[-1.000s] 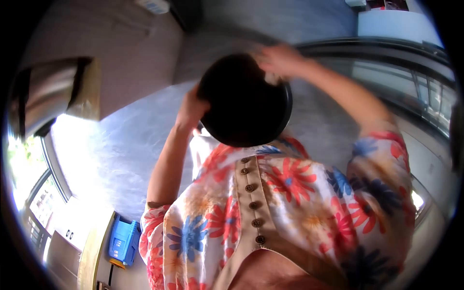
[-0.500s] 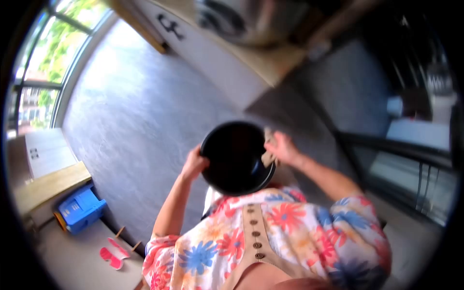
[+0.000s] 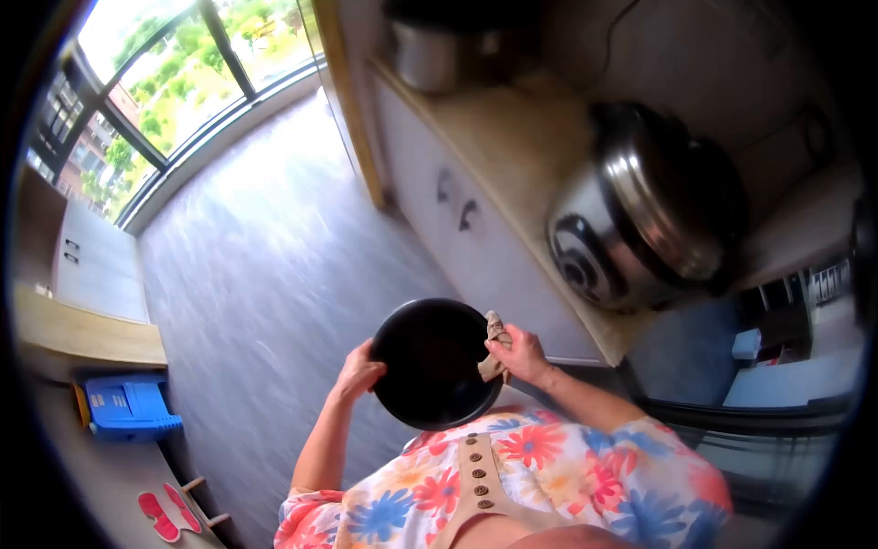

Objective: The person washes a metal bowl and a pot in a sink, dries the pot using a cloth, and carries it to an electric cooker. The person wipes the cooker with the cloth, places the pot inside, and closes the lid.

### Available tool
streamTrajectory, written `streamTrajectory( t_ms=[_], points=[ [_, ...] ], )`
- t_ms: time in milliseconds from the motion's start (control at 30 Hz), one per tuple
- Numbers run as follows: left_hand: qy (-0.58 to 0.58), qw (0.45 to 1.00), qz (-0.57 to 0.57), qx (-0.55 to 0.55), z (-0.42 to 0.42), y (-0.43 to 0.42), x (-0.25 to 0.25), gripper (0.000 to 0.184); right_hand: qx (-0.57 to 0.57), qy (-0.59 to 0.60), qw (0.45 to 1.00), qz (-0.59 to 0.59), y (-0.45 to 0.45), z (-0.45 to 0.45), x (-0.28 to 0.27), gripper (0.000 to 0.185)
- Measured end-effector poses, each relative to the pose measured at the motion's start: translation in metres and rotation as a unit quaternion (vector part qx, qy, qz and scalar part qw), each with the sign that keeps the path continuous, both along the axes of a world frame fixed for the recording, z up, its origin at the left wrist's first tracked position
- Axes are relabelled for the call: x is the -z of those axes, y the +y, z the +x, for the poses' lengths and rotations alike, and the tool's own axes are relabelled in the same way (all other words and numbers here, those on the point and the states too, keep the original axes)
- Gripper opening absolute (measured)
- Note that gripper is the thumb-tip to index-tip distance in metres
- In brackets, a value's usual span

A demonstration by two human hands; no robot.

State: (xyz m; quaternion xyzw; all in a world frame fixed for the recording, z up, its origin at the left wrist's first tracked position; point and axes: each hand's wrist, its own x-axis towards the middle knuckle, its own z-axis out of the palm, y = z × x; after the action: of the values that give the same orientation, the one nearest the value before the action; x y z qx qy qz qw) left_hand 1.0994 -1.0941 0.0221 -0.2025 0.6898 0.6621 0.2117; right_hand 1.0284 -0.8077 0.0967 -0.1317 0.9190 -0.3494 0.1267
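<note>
A round black pot point(image 3: 437, 366) hangs between my two hands in front of my body, its dark inside facing up. My left hand point(image 3: 360, 370) is closed on its left rim, thumb over the edge. On the right side, my right hand point(image 3: 521, 355) pinches a crumpled beige cloth point(image 3: 494, 346) against the rim. Whether the right fingers also grip the rim itself is hard to tell. The pot's bottom is too dark to make out.
A steel pressure cooker point(image 3: 631, 220) stands on a wooden counter point(image 3: 498, 137) at the upper right, near another metal pot point(image 3: 430, 55). At the left are a blue plastic box point(image 3: 133, 407), pink-and-white items point(image 3: 169, 512) and a cabinet point(image 3: 96, 261). Windows point(image 3: 183, 87) are at the upper left.
The view has swung round, bringing the counter and pressure cooker into sight. Both hands keep holding the pot, which now appears lower in the picture. The cloth stays in the right hand.
</note>
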Motion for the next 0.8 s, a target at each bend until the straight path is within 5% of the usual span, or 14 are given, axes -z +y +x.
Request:
streamTrajectory(
  t_ms=[100, 233, 367, 500, 567, 700, 800],
  points=[
    [0.027, 0.997, 0.046, -0.062, 0.093, -0.086, -0.064, 0.046, -0.014, 0.047, 0.999, 0.019, -0.104, 0.081, -0.07, 0.029],
    [0.056, 0.977, 0.167, -0.123, 0.206, -0.167, -0.036, 0.046, -0.022, 0.051, 0.998, 0.008, -0.203, 0.177, -0.094, 0.026],
    [0.048, 0.968, 0.213, -0.125, 0.216, -0.24, -0.001, 0.034, 0.03, 0.032, 0.989, -0.144, -0.265, 0.184, -0.065, 0.023],
    [0.072, 0.969, 0.219, -0.092, 0.146, -0.28, 0.025, 0.032, 0.135, 0.221, 0.93, -0.263, -0.266, 0.115, -0.079, 0.019],
    [0.073, 0.971, 0.213, -0.08, 0.126, -0.32, 0.035, 0.032, 0.197, 0.308, 0.913, -0.184, -0.269, 0.088, -0.102, 0.022],
    [0.062, 0.974, 0.211, -0.047, 0.116, -0.408, 0.057, 0.032, 0.144, 0.494, 0.857, -0.018, -0.345, 0.079, -0.164, 0.023],
    [0.052, 0.986, 0.152, -0.055, 0.002, -0.27, 0.174, 0.032, 0.073, 0.513, 0.849, 0.1, -0.193, -0.065, -0.023, 0.024]
  ],
)
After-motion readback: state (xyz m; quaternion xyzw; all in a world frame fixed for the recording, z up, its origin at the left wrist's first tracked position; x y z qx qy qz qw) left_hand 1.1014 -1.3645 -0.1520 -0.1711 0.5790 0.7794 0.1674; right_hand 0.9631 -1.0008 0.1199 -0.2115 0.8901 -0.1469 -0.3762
